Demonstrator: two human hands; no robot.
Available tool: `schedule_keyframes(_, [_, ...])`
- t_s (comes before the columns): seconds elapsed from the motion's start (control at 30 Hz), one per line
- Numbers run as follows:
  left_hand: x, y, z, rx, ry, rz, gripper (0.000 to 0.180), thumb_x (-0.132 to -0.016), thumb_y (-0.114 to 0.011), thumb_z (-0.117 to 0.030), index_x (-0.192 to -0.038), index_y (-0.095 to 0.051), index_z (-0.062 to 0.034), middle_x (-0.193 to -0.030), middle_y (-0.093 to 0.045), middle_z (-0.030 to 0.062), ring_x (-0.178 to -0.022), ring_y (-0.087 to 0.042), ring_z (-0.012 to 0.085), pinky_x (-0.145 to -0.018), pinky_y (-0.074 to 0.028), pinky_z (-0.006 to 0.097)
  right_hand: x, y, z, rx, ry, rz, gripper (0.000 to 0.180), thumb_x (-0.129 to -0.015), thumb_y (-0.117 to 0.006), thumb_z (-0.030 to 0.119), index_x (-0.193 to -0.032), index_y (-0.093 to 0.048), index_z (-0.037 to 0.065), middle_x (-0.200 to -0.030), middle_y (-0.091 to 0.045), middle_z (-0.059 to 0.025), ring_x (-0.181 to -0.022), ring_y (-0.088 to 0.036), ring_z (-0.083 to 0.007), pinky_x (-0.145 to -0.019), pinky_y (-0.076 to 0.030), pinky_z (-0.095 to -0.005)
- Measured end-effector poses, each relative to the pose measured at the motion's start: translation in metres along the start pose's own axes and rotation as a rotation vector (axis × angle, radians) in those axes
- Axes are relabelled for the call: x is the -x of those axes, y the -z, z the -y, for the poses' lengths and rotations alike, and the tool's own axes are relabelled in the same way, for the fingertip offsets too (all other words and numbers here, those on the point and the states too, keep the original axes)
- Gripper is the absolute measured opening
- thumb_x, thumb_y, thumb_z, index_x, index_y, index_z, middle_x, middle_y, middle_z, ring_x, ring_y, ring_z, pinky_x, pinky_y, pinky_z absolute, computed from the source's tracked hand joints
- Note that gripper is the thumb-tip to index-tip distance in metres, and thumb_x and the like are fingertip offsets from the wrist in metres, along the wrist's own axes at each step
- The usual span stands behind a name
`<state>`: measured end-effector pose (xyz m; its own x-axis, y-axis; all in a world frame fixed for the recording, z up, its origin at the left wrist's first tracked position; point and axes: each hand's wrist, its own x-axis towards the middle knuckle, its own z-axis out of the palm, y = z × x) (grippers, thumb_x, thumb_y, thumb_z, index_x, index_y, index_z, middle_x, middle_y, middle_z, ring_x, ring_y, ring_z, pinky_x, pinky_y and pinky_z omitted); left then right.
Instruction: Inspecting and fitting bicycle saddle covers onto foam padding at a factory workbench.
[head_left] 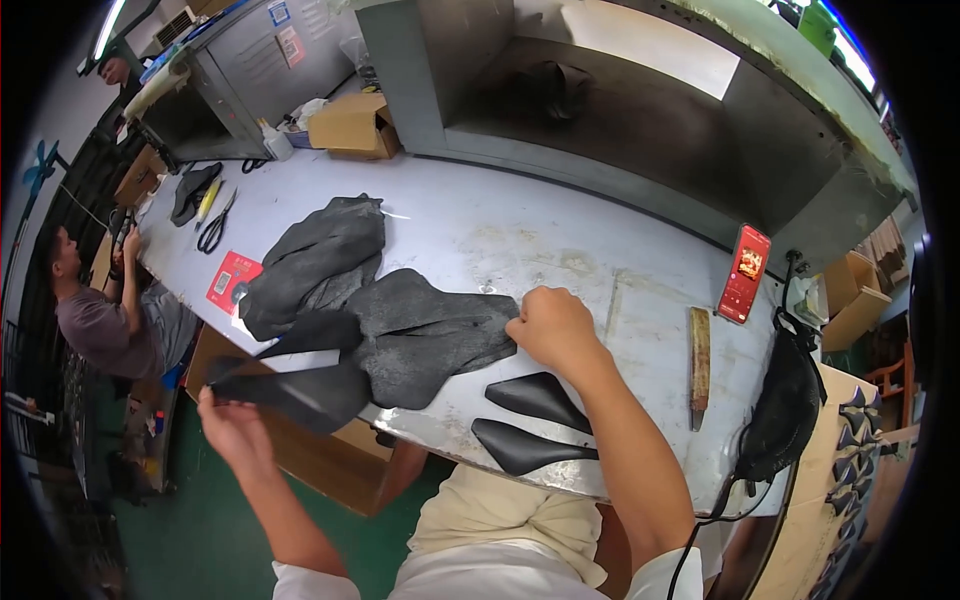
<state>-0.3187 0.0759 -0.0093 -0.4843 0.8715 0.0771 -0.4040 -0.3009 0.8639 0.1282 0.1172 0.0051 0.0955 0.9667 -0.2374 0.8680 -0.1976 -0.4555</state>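
Note:
Between my two hands stretches a dark grey, fuzzy-sided shoe-upper piece [425,335] with a smooth black strip [310,392] at its left end. My left hand [235,425] is closed on the tip of that strip, past the table's front edge. Near the middle of the table, my right hand [558,325] is a fist at the right end of the grey part. Whether the strip and the grey part are one piece, I cannot tell. Below my right hand lie two pointed, smooth black shoe pieces [530,447]. Another heap of grey pieces [320,260] rests behind on the left.
Scissors [215,228], a yellow cutter [208,202] and a red card [234,281] lie at the left. A phone [744,273], a worn wooden-handled tool [699,370] and a black bag [785,410] stand right. A metal cabinet [600,150] backs the table [470,220]. A co-worker [115,320] sits far left.

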Motion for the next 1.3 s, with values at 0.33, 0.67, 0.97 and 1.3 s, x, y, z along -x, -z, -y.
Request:
schedule_keyframes(0.33, [0.061,-0.022,-0.107,-1.179,-0.276,0.102,0.019,-0.103,-0.045,-0.019,-0.108,-0.051,-0.0021,-0.081,-0.062,0.0095,-0.061,-0.060,0.0154,-0.054,-0.049,0.030,0.010,-0.003,-0.010,-0.339,0.169,-0.121,0.025,-0.076,-0.067,0.022,-0.084,-0.062,-0.002,-0.075,-0.066,-0.0210,-0.069,-0.064,-0.0375,-0.065,-0.051,-0.0424])
schedule_keyframes(0.67, [0.174,-0.124,-0.008,-0.986,0.197,1.584,0.016,-0.098,-0.053,-0.024,-0.110,-0.053,-0.0127,-0.075,-0.065,0.0090,-0.066,-0.067,0.0284,-0.059,-0.053,0.039,0.202,0.024,0.019,-0.487,0.541,0.094,0.039,-0.084,-0.074,0.013,-0.117,-0.057,-0.001,-0.104,-0.065,-0.0162,-0.086,-0.062,-0.0152,-0.071,-0.053,-0.0315])
schedule_keyframes(0.97, [0.218,-0.213,0.027,-0.347,0.212,1.845,0.030,-0.091,-0.068,-0.019,-0.111,-0.058,0.0008,-0.084,-0.064,0.0132,-0.072,-0.062,0.0236,-0.065,-0.049,0.037,0.269,0.037,-0.057,-0.845,0.271,0.232,0.022,-0.079,-0.077,0.008,-0.081,-0.058,-0.001,-0.065,-0.058,-0.0102,-0.056,-0.054,-0.0149,-0.052,-0.043,-0.0303])
schedule_keyframes(1.3, [0.263,-0.207,0.092,0.652,1.645,0.983,0.088,-0.087,-0.067,-0.017,-0.154,-0.011,-0.0062,-0.138,-0.052,0.0130,-0.108,-0.063,0.0234,-0.097,-0.048,0.037,0.295,0.027,-0.135,-1.834,0.893,0.020,0.020,-0.082,-0.076,0.003,-0.081,-0.057,-0.004,-0.059,-0.057,-0.0140,-0.052,-0.060,-0.0246,-0.044,-0.047,-0.0367])
